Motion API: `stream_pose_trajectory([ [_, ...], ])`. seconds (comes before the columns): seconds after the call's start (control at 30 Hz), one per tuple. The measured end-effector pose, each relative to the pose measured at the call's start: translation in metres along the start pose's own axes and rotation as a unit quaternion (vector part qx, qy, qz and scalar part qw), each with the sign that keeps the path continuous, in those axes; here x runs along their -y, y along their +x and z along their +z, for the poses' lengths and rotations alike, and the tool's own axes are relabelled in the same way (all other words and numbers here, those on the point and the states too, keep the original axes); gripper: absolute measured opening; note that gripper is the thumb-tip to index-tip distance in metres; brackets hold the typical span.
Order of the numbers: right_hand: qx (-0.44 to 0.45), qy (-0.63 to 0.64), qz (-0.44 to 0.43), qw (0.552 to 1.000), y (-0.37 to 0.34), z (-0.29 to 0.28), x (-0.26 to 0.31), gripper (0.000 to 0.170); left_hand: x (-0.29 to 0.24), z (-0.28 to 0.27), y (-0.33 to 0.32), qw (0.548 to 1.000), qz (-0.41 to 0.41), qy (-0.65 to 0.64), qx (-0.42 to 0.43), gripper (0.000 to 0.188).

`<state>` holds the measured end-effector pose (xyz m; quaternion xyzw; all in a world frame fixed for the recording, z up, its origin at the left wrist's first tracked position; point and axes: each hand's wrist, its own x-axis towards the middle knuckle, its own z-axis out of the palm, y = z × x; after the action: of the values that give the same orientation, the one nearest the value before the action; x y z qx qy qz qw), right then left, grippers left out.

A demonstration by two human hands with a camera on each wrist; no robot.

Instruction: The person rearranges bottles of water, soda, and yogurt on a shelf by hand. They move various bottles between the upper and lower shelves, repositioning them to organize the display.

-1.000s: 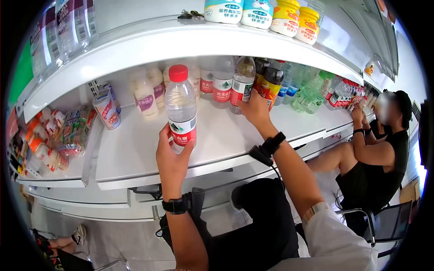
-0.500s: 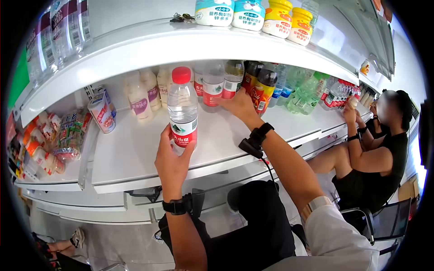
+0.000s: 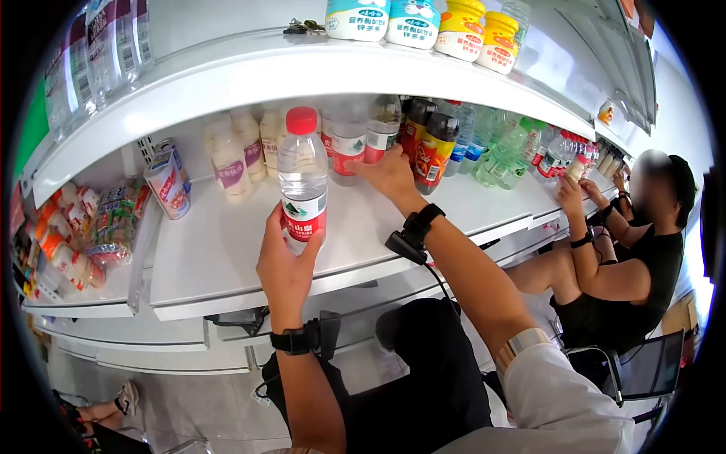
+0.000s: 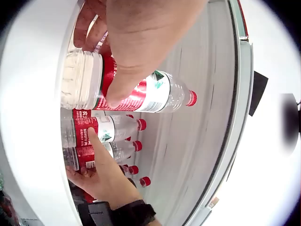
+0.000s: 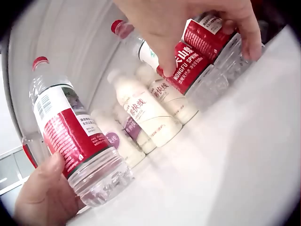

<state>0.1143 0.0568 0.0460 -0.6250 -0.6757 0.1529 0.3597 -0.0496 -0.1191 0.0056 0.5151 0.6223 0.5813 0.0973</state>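
My left hand grips a clear water bottle around its red-and-white label, thumb on one side and fingers on the other. The bottle is upright, red cap on top, near the shelf's front edge. Farther back, my right hand is at two similar water bottles standing side by side. Its thumb lies on the red label of the left one, while its fingers curl around the right one. In the left wrist view both labels show beside the right hand.
Milk drink bottles stand left of the water bottles, cola bottles and green bottles to the right. A can is at the left. An upper shelf overhangs the bottles. Another person sits at the right.
My right hand has shifted left, its thumb going from the right water bottle across to the left one. My left hand keeps holding its bottle. The head view has moved slightly.
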Motion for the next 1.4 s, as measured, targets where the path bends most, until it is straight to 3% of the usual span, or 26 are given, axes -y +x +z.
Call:
stream_pose_trajectory([
  [0.7,-0.056,0.07,0.02,0.996,-0.008,0.019,0.002,0.113,0.002,0.005,-0.001,1.0,0.015,0.013,-0.006,0.07],
  [0.8,-0.069,0.067,0.01,0.995,-0.011,0.016,0.006,0.117,0.001,0.003,-0.001,1.0,0.024,0.017,0.002,0.07],
  [0.87,-0.028,0.061,0.06,0.996,-0.017,0.006,0.013,0.124,0.001,0.002,-0.002,0.999,0.04,0.018,0.002,0.071],
  [0.97,-0.064,0.109,0.027,0.992,-0.02,0.008,0.002,0.125,-0.001,-0.002,-0.002,0.998,0.061,0.033,-0.003,0.073],
  [1.0,-0.092,0.144,-0.01,0.985,-0.018,0.015,-0.01,0.109,-0.004,-0.004,-0.002,0.999,0.045,0.005,0.007,0.072],
  [1.03,-0.091,0.147,-0.013,0.985,-0.019,0.015,-0.016,0.109,-0.005,-0.005,-0.003,0.999,0.028,-0.024,0.016,0.071],
  [1.1,-0.033,0.196,-0.01,0.98,-0.025,0.016,-0.027,0.086,-0.001,-0.005,-0.002,0.999,0.028,-0.034,0.018,0.066],
  [1.13,-0.039,0.22,-0.067,0.972,-0.045,0.005,-0.021,0.057,0.002,-0.005,-0.001,0.998,0.027,-0.043,0.024,0.064],
  [1.17,-0.036,0.224,-0.065,0.972,-0.05,0.006,-0.025,0.057,0.004,-0.005,-0.001,0.998,0.024,-0.05,0.031,0.061],
  [1.23,0.054,0.255,-0.064,0.963,-0.059,0.01,-0.037,0.036,0.004,-0.003,-0.002,0.998,0.026,-0.048,0.03,0.059],
  [1.4,0.065,0.331,-0.142,0.931,-0.072,0.012,-0.045,0.024,-0.012,0.006,-0.002,0.999,0.02,-0.011,0.039,0.053],
])
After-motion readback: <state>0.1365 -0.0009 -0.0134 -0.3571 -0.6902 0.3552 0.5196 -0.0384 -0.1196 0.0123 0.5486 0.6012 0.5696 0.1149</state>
